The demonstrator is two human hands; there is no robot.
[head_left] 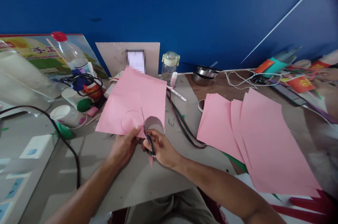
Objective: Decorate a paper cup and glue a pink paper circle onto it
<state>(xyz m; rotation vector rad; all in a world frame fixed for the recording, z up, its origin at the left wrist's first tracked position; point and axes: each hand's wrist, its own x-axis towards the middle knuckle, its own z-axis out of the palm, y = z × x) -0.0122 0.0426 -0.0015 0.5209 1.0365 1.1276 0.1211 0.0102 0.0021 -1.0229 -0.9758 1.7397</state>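
A pink sheet of paper (pixel 139 90) is held up over the desk, tilted away from me. My left hand (pixel 128 144) pinches its lower edge, thumb on top. A circle is drawn on the sheet near that thumb, and a round piece has been cut out to its right. My right hand (pixel 161 146) has its fingers in the handles of dark-handled scissors (pixel 150 143). Their blades point up and lie against the sheet between the drawn circle and the round cutout. A small pink scrap (pixel 151 161) hangs below the right hand.
Stacked pink sheets (pixel 269 143) lie on the right. Behind the held sheet stand a clear jar (pixel 170 65), a glue stick (pixel 173 79) and a white marker (pixel 176 93). Paper cups (pixel 68 116) and a red-capped bottle (pixel 70 51) crowd the left. A blurred hand (pixel 329 79) shows at far right.
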